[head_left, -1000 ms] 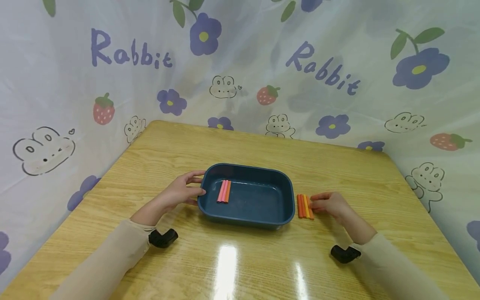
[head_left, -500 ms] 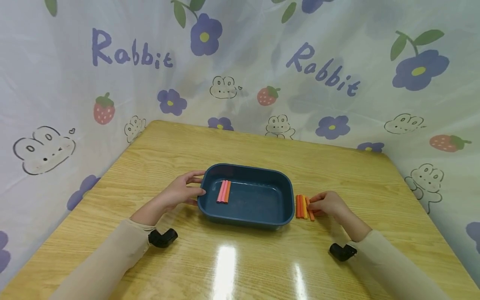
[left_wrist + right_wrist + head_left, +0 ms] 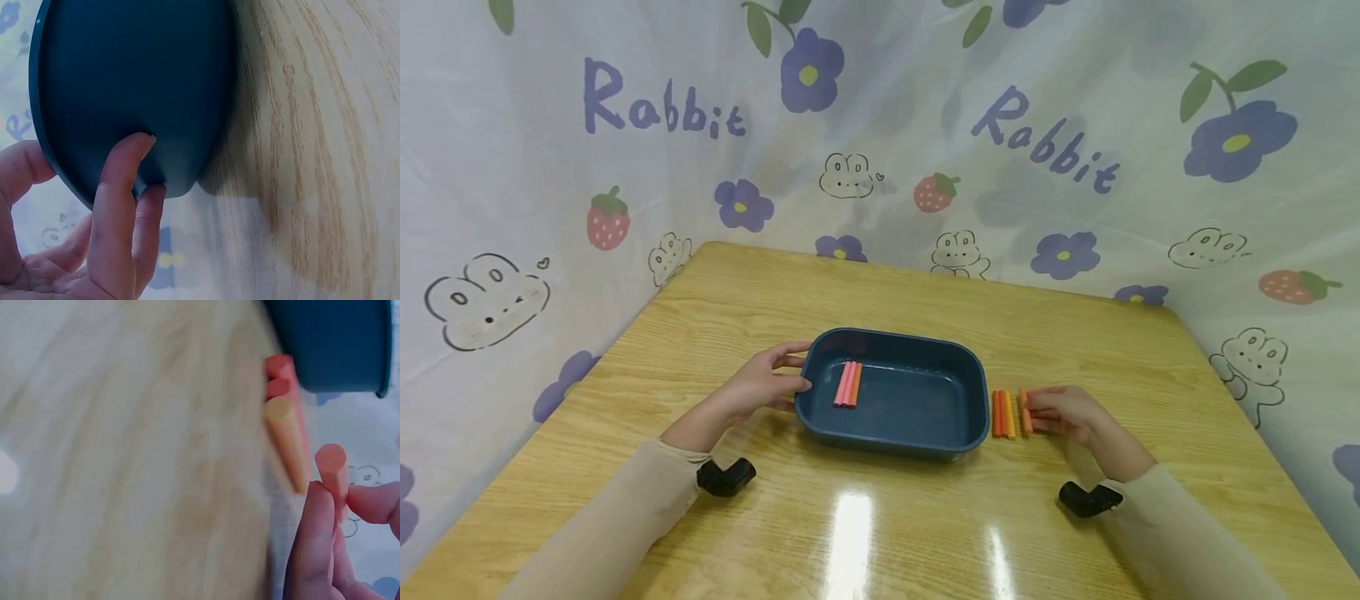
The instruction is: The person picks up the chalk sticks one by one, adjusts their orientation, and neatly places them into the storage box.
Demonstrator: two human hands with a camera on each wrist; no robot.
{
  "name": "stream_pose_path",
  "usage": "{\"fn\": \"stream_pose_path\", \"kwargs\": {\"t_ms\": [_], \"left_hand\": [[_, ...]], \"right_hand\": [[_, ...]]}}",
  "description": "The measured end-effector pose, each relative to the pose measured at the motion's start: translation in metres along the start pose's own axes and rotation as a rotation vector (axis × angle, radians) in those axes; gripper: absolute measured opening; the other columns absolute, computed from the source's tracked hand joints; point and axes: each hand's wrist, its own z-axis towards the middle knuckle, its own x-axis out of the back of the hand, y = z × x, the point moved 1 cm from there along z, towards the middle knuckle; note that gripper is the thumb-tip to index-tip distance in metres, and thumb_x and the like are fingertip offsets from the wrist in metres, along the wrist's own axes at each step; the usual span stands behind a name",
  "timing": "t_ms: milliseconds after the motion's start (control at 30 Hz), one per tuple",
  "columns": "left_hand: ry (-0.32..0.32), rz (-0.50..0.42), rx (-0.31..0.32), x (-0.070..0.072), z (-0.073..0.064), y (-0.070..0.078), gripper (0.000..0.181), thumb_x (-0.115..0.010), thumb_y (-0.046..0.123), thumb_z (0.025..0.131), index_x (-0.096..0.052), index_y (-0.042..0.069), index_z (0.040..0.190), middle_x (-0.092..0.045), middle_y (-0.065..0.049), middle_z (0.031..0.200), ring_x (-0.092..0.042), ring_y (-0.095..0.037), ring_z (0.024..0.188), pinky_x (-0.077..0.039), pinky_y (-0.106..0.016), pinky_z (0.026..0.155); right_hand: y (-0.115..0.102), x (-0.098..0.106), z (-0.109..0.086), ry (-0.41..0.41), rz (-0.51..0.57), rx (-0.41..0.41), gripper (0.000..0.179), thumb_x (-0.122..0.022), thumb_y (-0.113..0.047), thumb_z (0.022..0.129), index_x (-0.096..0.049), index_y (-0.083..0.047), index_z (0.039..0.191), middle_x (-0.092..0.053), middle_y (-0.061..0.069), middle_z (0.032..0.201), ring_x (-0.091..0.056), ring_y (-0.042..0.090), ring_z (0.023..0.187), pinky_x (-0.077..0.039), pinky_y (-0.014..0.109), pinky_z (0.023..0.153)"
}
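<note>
Tray (image 3: 917, 412) sat on the table (image 3: 760, 533) with three sticks (image 3: 847, 384) inside and three others (image 3: 1003, 414) beside its right end (head view), the left hand (image 3: 112, 231) gripped its left end (left wrist view), and the right hand (image 3: 315, 544) pinched an orange stick (image 3: 332, 464) (right wrist view).

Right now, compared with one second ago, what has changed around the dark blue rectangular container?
The orange cylindrical stick moved to the right, away from the two red sticks and the yellow stick; the right hand now pinches it. Those three lie side by side as before, the left hand still holds the container at its left end, and the two pink sticks and other orange stick inside it have stayed.
</note>
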Motion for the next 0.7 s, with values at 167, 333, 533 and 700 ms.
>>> {"fn": "stream_pose_path", "kwargs": {"t_ms": [167, 333, 533, 700], "left_hand": [[-0.002, -0.003, -0.001, 0.001, 0.001, -0.002, 0.063, -0.057, 0.003, 0.089, -0.029, 0.007, 0.145, -0.035, -0.027, 0.136, -0.058, -0.038, 0.100, -0.055, -0.042, 0.070], [0.000, -0.002, -0.002, 0.001, 0.001, -0.002, 0.063, -0.057, 0.002, 0.089, -0.028, 0.007, 0.145, -0.035, -0.027, 0.137, -0.058, -0.038, 0.101, -0.055, -0.042, 0.070], [0.004, -0.001, 0.003, 0.001, 0.001, -0.001, 0.064, -0.057, 0.002, 0.089, -0.028, 0.007, 0.145, -0.035, -0.028, 0.136, -0.058, -0.038, 0.100, -0.055, -0.042, 0.070], [0.007, -0.001, 0.009, 0.000, 0.001, 0.000, 0.063, -0.057, 0.002, 0.089, -0.029, 0.007, 0.145, -0.035, -0.027, 0.137, -0.058, -0.038, 0.101, -0.055, -0.042, 0.070]], "right_hand": [[-0.005, 0.002, -0.002, -0.034, 0.206, 0.021, 0.023, -0.048, -0.002, 0.095, -0.068, -0.010, 0.086, -0.066, 0.000, 0.088, -0.064, 0.013, 0.079, -0.053, 0.026, 0.077], [-0.010, 0.000, 0.000, -0.013, 0.240, 0.019, 0.022, -0.048, -0.004, 0.095, -0.066, -0.012, 0.085, -0.064, 0.001, 0.087, -0.062, 0.012, 0.079, -0.052, 0.025, 0.077], [-0.020, -0.006, 0.000, -0.041, 0.241, 0.049, 0.017, -0.046, -0.003, 0.095, -0.062, -0.008, 0.091, -0.062, 0.001, 0.087, -0.061, 0.011, 0.080, -0.052, 0.024, 0.077], [-0.030, -0.012, 0.002, -0.059, 0.220, 0.068, 0.014, -0.045, -0.004, 0.096, -0.048, 0.001, 0.108, -0.060, 0.000, 0.092, -0.060, 0.010, 0.085, -0.050, 0.024, 0.081]]}}
